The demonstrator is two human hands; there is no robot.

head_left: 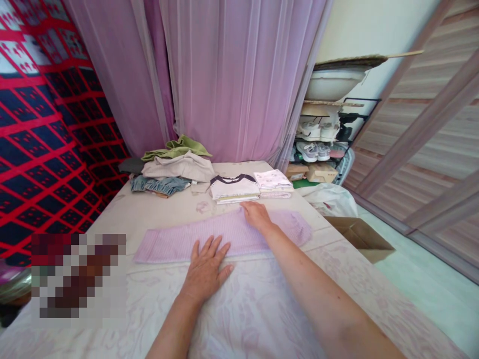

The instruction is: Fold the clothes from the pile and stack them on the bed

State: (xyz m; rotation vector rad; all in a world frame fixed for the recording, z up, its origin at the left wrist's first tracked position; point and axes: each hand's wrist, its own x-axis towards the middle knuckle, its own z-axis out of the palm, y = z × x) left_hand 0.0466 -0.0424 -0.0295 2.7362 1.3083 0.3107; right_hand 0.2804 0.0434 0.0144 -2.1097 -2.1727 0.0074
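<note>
Centrally, a lilac garment [164, 244] lies flat across a floral sheet [258, 309], both hands on it.
At the lower centre, the left hand [208, 269] rests palm down, fingers spread wide over the garment's near edge; just right of the frame's middle, the right hand [257, 217] touches the far edge, though I cannot tell whether its fingers pinch the cloth. At the right stands a carton [359, 234], and just past it a white bag [333, 199]. At the centre sit folded piles side by side, a white shirt [235, 188] with dark trim topping one, a patterned cloth [274, 178] topping the other. Left of them, jeans [159, 184], a beige garment [179, 167] and a green one [187, 144] lie heaped. Shoes [310, 149] stand toward the upper right; a purple curtain [232, 75] hangs across the upper centre.
</note>
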